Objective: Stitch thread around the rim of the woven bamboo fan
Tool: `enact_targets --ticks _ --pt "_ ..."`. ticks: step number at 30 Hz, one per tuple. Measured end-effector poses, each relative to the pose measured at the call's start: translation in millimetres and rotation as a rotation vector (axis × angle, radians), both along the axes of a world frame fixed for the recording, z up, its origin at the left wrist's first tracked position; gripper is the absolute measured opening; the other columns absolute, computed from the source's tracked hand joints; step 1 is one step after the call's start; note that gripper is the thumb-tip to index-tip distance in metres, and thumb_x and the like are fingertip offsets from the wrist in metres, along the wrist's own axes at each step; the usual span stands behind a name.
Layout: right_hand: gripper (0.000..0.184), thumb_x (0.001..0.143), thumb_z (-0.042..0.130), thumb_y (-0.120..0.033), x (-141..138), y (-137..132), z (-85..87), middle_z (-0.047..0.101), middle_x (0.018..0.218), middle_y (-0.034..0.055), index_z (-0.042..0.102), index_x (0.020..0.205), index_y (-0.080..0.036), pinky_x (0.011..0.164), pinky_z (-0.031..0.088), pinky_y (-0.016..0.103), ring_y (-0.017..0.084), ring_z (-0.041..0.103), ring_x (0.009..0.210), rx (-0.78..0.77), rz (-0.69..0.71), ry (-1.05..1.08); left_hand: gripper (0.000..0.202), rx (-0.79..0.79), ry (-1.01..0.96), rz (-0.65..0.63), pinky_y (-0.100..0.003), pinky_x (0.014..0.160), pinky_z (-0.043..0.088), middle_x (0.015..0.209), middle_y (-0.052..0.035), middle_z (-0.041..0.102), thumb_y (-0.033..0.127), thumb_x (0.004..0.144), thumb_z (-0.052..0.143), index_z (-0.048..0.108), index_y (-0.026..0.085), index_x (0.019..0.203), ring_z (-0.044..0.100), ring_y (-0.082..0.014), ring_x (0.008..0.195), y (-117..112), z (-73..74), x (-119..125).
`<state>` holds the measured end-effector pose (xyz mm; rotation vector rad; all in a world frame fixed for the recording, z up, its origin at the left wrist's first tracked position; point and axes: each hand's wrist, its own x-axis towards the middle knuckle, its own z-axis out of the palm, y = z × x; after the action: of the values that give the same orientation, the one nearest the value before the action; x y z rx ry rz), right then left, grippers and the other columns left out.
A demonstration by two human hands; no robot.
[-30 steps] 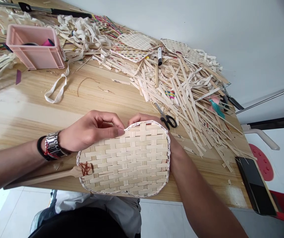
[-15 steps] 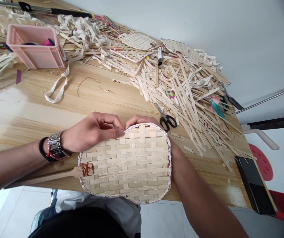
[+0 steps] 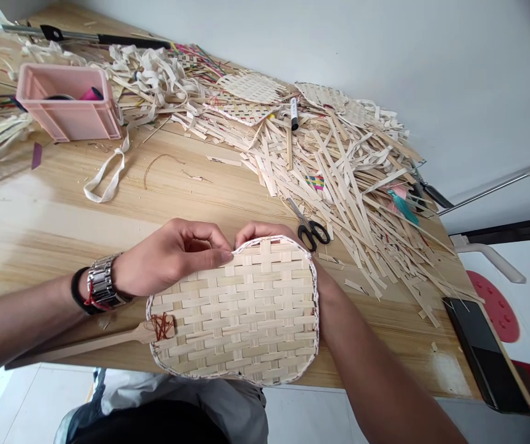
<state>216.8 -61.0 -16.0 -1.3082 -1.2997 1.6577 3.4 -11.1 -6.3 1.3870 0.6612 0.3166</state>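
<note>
A woven bamboo fan (image 3: 241, 314) with a white bound edge is held over the table's front edge. Its flat wooden handle (image 3: 107, 341) points left and is tied on with reddish-brown thread. With thumb and fingers, my left hand (image 3: 176, 250) pinches the fan's top rim near the middle. My right hand (image 3: 265, 231) reaches round behind the fan, its fingers at the same stretch of rim; most of it is hidden by the weave. Black-handled scissors (image 3: 310, 228) lie just beyond the right wrist.
A pink bin (image 3: 73, 117) holding spools stands at the back left. Heaped bamboo strips (image 3: 334, 179) run along the wall, with woven pieces (image 3: 253, 88), a marker (image 3: 293, 114) and white tape (image 3: 107, 179). A phone (image 3: 487, 354) lies at the right edge.
The view has tilted slightly, so the table's contents sit a little lower. Both hands keep nearly the same hold on the fan's top rim.
</note>
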Motion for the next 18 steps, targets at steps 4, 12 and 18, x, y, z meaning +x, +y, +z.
enact_targets --ticks 4,12,18 --pt "0.010 0.076 0.069 -0.019 1 -1 -2.5 0.064 0.081 -0.0020 0.070 0.082 -0.028 0.066 0.048 0.027 0.014 0.057 0.071 0.061 0.049 0.011 0.020 -0.008 0.020 -0.018 -0.019 0.053 0.034 0.069 0.0014 0.058 0.031 0.089 0.064 0.066 0.012 0.083 0.045 -0.0075 0.060 -1 1.4 1" --pt "0.056 0.095 0.037 -0.064 22 4 3.0 0.062 0.088 0.0050 0.072 0.094 -0.021 0.067 0.046 0.027 0.015 0.058 0.078 0.147 -0.102 0.062 0.022 0.005 0.052 -0.060 -0.019 0.051 0.034 0.069 0.0014 0.057 0.033 0.090 0.062 0.064 0.013 0.083 0.044 -0.0077 0.058 -1 1.7 -1" --pt "0.020 0.092 0.061 -0.041 20 -6 16.4 0.055 0.090 0.0031 0.073 0.095 -0.024 0.072 0.043 0.029 0.014 0.052 0.081 0.575 -0.108 -0.252 0.020 0.010 0.061 -0.067 -0.019 0.051 0.032 0.067 0.0024 0.054 0.031 0.090 0.062 0.063 0.013 0.081 0.041 -0.0072 0.058 -1 2.1 1"
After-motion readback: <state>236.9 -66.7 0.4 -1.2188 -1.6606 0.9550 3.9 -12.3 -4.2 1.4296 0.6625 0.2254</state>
